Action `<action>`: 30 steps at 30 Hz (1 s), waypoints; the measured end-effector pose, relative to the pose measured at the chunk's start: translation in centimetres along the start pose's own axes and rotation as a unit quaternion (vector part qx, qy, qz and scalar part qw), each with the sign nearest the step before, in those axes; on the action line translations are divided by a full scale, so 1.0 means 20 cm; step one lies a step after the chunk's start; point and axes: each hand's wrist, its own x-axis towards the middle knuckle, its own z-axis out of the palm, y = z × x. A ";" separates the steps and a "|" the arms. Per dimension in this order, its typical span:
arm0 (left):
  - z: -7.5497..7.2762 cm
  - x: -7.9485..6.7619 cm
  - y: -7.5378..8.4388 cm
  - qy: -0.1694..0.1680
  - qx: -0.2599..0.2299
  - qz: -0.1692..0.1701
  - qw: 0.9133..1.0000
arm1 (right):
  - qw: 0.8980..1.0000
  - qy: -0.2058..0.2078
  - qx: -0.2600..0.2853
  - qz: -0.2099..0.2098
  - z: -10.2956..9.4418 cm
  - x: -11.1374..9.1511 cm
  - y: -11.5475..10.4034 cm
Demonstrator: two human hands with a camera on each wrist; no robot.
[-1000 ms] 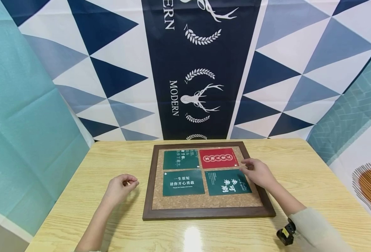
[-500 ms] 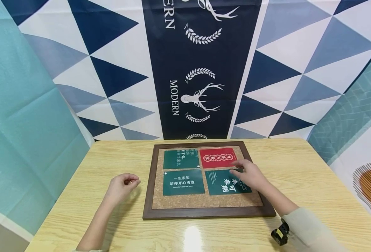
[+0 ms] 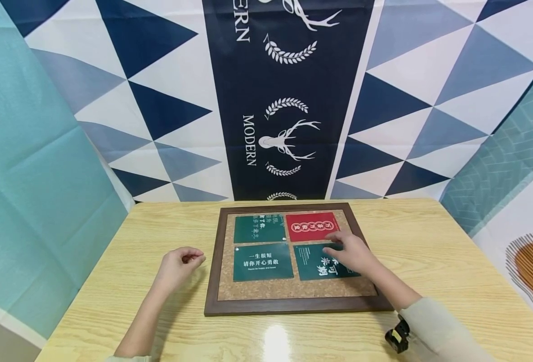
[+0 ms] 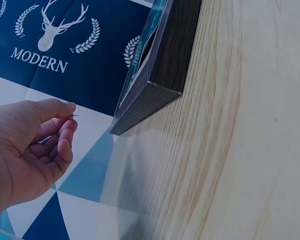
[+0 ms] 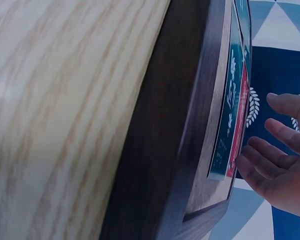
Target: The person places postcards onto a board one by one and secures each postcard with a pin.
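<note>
My left hand (image 3: 178, 269) hovers over the table just left of the corkboard, pinching a thumbtack. In the left wrist view the tack's thin metal point (image 4: 74, 116) sticks out between thumb and fingertip; its head is hidden. Over the right side of the corkboard (image 3: 257, 291) my right hand (image 3: 354, 254) is spread, with nothing held. It covers part of a green card (image 3: 311, 266) with white writing and a corner of the red card (image 3: 312, 227). Two more green cards, the upper one (image 3: 255, 230) and the lower one (image 3: 263, 269), lie on the left half.
The board has a raised dark brown wooden frame (image 3: 293, 305) and lies on a light wood table (image 3: 176, 226). A patterned cloth (image 3: 289, 80) hangs behind the table. A black strap device (image 3: 397, 336) sits at my right cuff.
My right hand has moved left, from the board's right frame edge to over the lower right green card. The left hand has shifted very slightly right, still pinching. The cards have stayed put.
</note>
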 end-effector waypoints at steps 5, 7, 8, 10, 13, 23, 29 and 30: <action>0.02 0.02 0.02 -0.002 -0.011 -0.001 1.000 | 1.000 -0.013 -0.014 -0.011 0.02 0.00 -0.01; 0.04 0.02 0.03 -0.001 -0.014 0.001 1.000 | 1.000 -0.019 -0.017 -0.016 0.02 0.00 -0.02; 0.04 0.03 0.04 0.000 -0.015 0.001 1.000 | 0.999 -0.024 -0.019 -0.017 0.02 0.00 -0.03; 0.05 0.03 0.05 0.000 -0.019 0.000 1.000 | 0.999 -0.030 -0.021 -0.016 0.03 0.01 -0.03; 0.07 0.04 0.06 -0.002 -0.020 -0.004 1.000 | 0.999 -0.038 -0.020 -0.014 0.03 0.01 -0.04; 0.11 0.06 0.09 -0.010 -0.037 0.005 0.999 | 0.997 -0.045 -0.048 -0.044 0.06 0.00 -0.07; 0.14 0.07 0.13 -0.010 -0.039 0.005 0.999 | 0.996 -0.063 -0.054 -0.039 0.07 0.00 -0.06; 0.15 0.07 0.13 -0.011 -0.041 0.004 0.999 | 0.995 -0.066 -0.057 -0.038 0.08 0.00 -0.06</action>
